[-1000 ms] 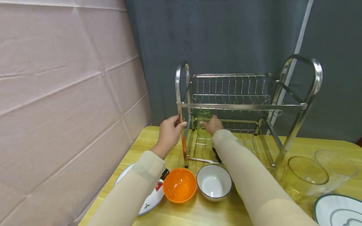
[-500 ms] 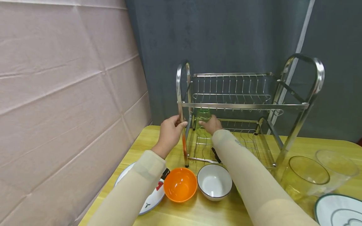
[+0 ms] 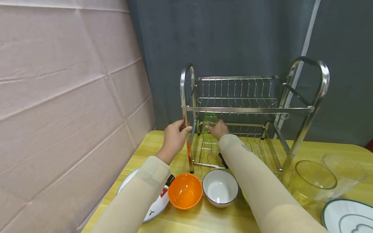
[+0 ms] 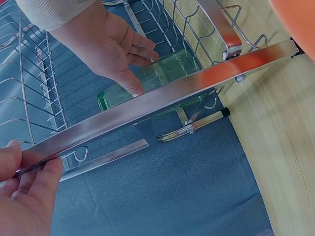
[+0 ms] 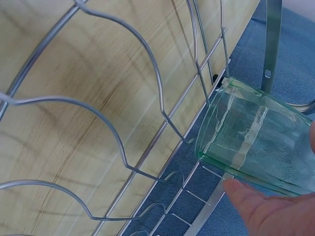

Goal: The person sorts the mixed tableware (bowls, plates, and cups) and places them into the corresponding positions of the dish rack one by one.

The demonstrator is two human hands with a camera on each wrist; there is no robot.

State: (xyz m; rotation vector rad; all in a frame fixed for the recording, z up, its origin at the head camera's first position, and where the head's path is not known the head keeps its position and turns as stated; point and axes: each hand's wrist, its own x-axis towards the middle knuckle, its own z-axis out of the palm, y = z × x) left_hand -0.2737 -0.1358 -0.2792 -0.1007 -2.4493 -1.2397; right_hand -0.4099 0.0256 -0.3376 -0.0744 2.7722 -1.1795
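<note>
A two-tier metal dish rack (image 3: 250, 110) stands on the wooden table. My left hand (image 3: 174, 137) pinches its left front post between thumb and fingers. My right hand (image 3: 218, 129) reaches under the upper tier and grips a green glass (image 3: 209, 131) at the left end of the lower tier. Seen from the right wrist, the rim of the glass (image 5: 256, 135) is against the wire dividers, and a fingertip lies along its side. The left wrist view shows the right hand (image 4: 110, 46) with its thumb on the glass (image 4: 162, 71), partly hidden behind the post.
In front of the rack sit an orange bowl (image 3: 185, 191) and a white bowl (image 3: 220, 187). A patterned plate (image 3: 157, 207) lies under my left forearm. To the right are a yellow glass container (image 3: 313, 184), a clear one (image 3: 349, 170) and a white plate (image 3: 346, 213).
</note>
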